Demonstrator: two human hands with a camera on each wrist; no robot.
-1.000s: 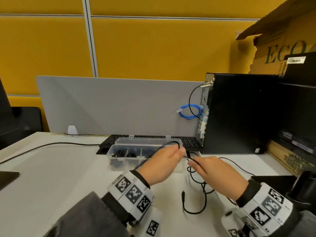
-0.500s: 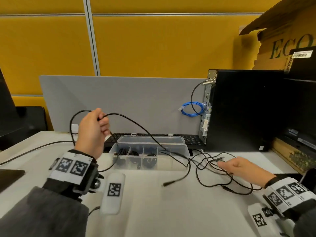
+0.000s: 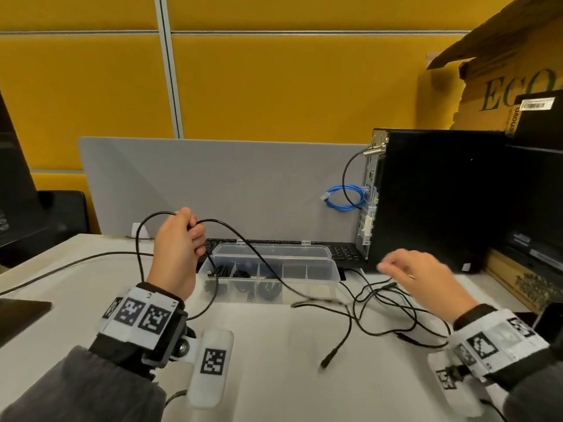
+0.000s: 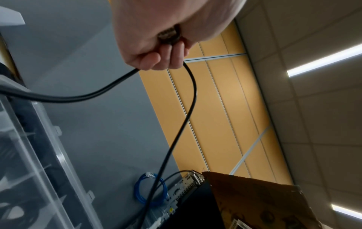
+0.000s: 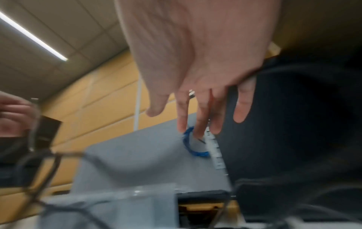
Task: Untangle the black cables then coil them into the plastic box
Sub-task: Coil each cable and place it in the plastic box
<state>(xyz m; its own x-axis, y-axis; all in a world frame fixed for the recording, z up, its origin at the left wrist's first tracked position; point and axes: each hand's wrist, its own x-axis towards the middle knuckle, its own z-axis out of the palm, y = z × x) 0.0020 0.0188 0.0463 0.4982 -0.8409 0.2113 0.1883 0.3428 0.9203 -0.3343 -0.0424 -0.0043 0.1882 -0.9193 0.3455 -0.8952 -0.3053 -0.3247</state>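
My left hand (image 3: 179, 239) is raised left of the clear plastic box (image 3: 323, 274) and grips a thin black cable (image 3: 253, 249). In the left wrist view the left hand (image 4: 162, 46) curls round that cable (image 4: 182, 117) and a plug end. The cable arcs over the box down to a tangle of black cables (image 3: 384, 303) on the table. One loose plug (image 3: 327, 360) lies in front. My right hand (image 3: 423, 278) hovers over the tangle with fingers spread and holds nothing; the right wrist view shows this hand (image 5: 195, 100) with straight fingers. Coiled black cables sit in the box compartments.
A black computer tower (image 3: 432, 196) stands at the right with a blue cable (image 3: 344, 199) looped at its back. A keyboard (image 3: 344, 252) lies behind the box, before a grey divider (image 3: 228, 184). Another black cable (image 3: 76, 261) runs left across the white table (image 3: 274, 376).
My left hand pulled the cable up and left from the box and stays raised. My right hand let go, moved right over the tangle and has now lifted with fingers spread.
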